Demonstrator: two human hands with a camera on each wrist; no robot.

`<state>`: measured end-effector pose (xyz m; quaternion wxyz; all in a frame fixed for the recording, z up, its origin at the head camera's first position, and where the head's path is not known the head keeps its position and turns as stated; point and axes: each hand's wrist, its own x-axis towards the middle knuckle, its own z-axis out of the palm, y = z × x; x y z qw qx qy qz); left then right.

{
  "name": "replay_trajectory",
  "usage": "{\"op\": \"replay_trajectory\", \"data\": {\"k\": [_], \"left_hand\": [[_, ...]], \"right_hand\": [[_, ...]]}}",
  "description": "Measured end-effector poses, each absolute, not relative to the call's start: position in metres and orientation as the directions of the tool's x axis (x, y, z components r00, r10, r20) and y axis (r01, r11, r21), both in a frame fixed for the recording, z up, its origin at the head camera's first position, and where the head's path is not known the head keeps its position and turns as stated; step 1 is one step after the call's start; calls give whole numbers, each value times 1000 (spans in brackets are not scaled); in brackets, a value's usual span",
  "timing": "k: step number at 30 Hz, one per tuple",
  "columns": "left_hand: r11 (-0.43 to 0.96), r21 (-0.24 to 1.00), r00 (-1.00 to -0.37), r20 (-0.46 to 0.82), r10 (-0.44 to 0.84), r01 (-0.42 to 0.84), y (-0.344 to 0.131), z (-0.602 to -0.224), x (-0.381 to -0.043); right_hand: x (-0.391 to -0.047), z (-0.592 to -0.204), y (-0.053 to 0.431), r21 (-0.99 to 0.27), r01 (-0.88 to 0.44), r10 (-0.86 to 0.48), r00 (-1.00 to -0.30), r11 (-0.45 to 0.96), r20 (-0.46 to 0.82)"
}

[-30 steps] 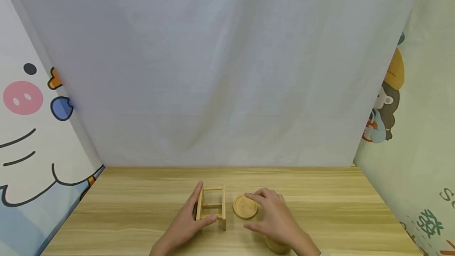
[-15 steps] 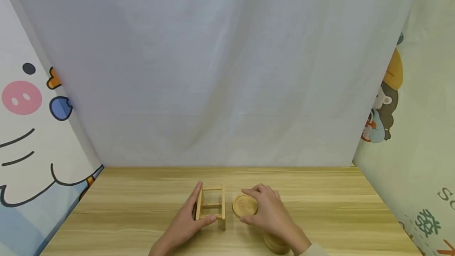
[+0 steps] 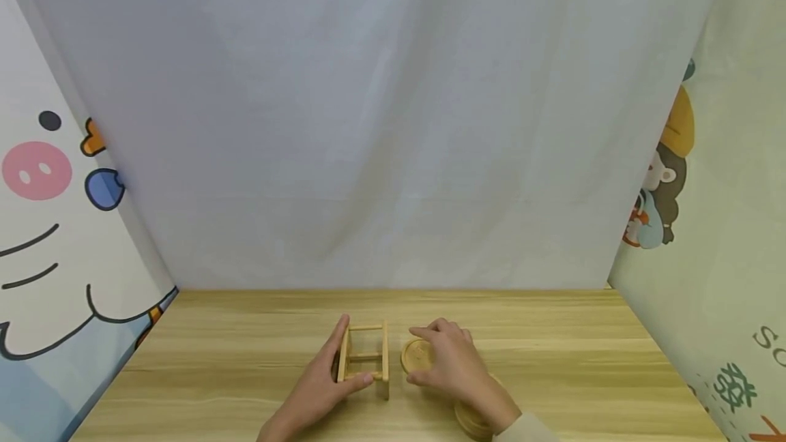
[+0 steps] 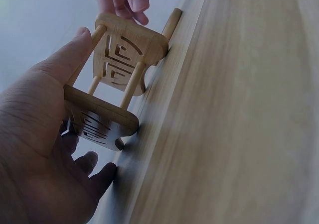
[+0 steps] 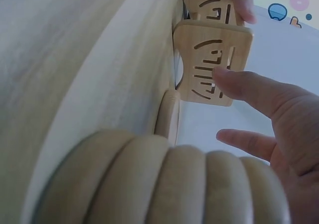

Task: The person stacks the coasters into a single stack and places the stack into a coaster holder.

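A small wooden coaster holder (image 3: 385,355), with slotted end panels (image 4: 130,47) joined by round rods, stands on the table. My left hand (image 3: 319,380) holds its left side, thumb at the near rod and fingers along the outer panel. Just right of the holder lies a round wooden coaster (image 3: 415,355) with a raised rim, flat on the table. My right hand (image 3: 453,364) hovers over its right part, thumb and index finger spread to either side of it. In the right wrist view, a gap shows between that hand and the coaster (image 5: 168,117).
A stack of several round wooden coasters (image 3: 469,421) stands under my right forearm, large in the foreground of the right wrist view. A pale curtain (image 3: 393,155) closes off the table's back edge. Printed cloths hang at both sides.
My right hand has moved left over the coaster, covering more of it, with the thumb and index finger slightly closer together. The left hand and the coaster holder have stayed put.
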<state>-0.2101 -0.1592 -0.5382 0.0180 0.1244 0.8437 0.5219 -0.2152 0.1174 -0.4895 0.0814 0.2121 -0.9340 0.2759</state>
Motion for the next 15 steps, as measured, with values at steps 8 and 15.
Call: {"op": "replay_trajectory", "data": {"k": [8, 15], "left_hand": [[434, 880, -969, 98, 226, 191, -159, -537, -209], [434, 881, -970, 95, 224, 187, -158, -535, -208]], "right_hand": [[-220, -493, 115, -475, -437, -350, -899, 764, 265], [-222, -502, 117, -396, -461, -364, -882, 794, 299]]}}
